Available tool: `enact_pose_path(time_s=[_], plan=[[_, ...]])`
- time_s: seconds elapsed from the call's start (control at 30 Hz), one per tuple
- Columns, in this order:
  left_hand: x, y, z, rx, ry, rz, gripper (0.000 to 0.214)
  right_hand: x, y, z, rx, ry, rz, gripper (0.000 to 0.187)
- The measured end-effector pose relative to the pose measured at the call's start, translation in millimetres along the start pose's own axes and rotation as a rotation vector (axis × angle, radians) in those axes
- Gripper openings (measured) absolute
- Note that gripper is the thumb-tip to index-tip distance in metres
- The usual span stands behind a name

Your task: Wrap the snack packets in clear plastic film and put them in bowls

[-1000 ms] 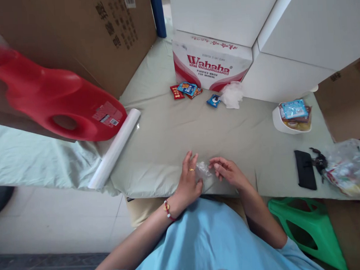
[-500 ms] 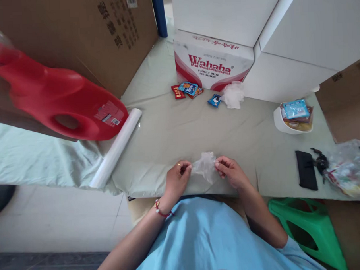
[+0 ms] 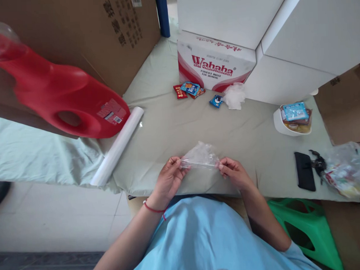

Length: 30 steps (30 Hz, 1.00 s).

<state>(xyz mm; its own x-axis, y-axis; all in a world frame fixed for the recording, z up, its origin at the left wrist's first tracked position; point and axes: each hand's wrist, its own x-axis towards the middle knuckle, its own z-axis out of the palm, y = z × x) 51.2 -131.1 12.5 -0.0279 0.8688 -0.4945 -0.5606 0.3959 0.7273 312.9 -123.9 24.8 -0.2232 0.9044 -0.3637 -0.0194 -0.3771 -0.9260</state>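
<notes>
One clear plastic film (image 3: pixel 200 155), stretched | left hand (image 3: pixel 170 177) pinches its 9 o'clock end | right hand (image 3: pixel 234 174) pinches its 3 o'clock end | Wahaha carton (image 3: pixel 214 66): 12 o'clock

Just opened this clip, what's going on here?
Someone in a blue top has a thin, clear plastic piece pinched between the left hand and the right hand, near the table's front edge. Farther back, small packets and crumpled white plastic lie by the Wahaha box.
</notes>
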Motion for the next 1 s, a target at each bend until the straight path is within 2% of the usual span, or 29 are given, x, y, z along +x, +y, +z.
enact_pose_path(time_s=[0.07, 0.13, 0.17, 0.23, 0.3, 0.33, 0.37, 0.43, 0.5, 0.57, 0.67, 0.77, 0.87, 0.93, 1.0], plan=[[-0.4, -3.9, -2.4, 0.252, 0.106, 0.172, 0.036, -2.2, -4.0, 0.3, -0.001, -0.019, -0.065, 0.035], [-4.3, -7.1, -1.9, 0.538, 0.161, 0.458, 0.031, -3.6, -8.1, 1.3, 0.008, -0.04, -0.107, 0.031], [-7.4, -8.5, 0.1, 0.658, 0.13, 0.597, 0.028, -3.9, -9.8, 2.1, 0.018, -0.049, -0.12, 0.03], [-14.7, -12.1, 8.3, 0.844, -0.027, 0.804, 0.03, -3.8, -11.6, 4.5, 0.028, -0.068, -0.142, 0.029], [-19.8, -17.4, 20.6, 0.999, -0.177, 0.904, 0.049, -3.1, -11.6, 7.5, 0.031, -0.082, -0.14, 0.028], [-20.5, -20.2, 26.9, 1.069, -0.216, 0.923, 0.059, -2.7, -11.2, 8.8, 0.032, -0.082, -0.13, 0.028], [-19.7, -22.6, 32.4, 1.12, -0.23, 0.93, 0.06, -2.3, -10.6, 9.5, 0.028, -0.081, -0.118, 0.028], [-13.6, -24.1, 38.1, 1.12, -0.226, 0.9, 0.036, -2.0, -9.1, 8.3, 0.009, -0.058, -0.102, 0.029], [-3.4, -19.6, 34.7, 0.984, -0.198, 0.808, 0.018, -2.8, -6.9, 2.3, -0.022, -0.004, -0.097, 0.033], [8.1, -10.5, 23.5, 0.744, -0.115, 0.635, 0.021, -5.8, -3.3, -8.8, -0.044, 0.067, -0.077, 0.038], [20.6, 3.5, 0.8, 0.299, 0.083, 0.323, 0.029, -15.2, 3.5, -32.6, -0.085, 0.151, -0.017, 0.045], [21.1, 9.7, -16.8, 0.019, 0.177, 0.164, 0.039, -28.0, 5.2, -61.1, -0.215, 0.103, 0.029, 0.047], [12.6, 8.0, -22.5, -0.019, 0.192, 0.123, 0.041, -35.5, -4.0, -88.5, -0.42, -0.028, 0.048, 0.043], [8.1, 5.8, -20.3, 0.019, 0.187, 0.118, 0.041, -31.8, -14.0, -100.8, -0.526, 0.008, 0.017, 0.041], [7.1, 5.4, -15.2, 0.099, 0.175, 0.125, 0.039, -19.2, -23.2, -104.2, -0.618, 0.113, -0.086, 0.049]])
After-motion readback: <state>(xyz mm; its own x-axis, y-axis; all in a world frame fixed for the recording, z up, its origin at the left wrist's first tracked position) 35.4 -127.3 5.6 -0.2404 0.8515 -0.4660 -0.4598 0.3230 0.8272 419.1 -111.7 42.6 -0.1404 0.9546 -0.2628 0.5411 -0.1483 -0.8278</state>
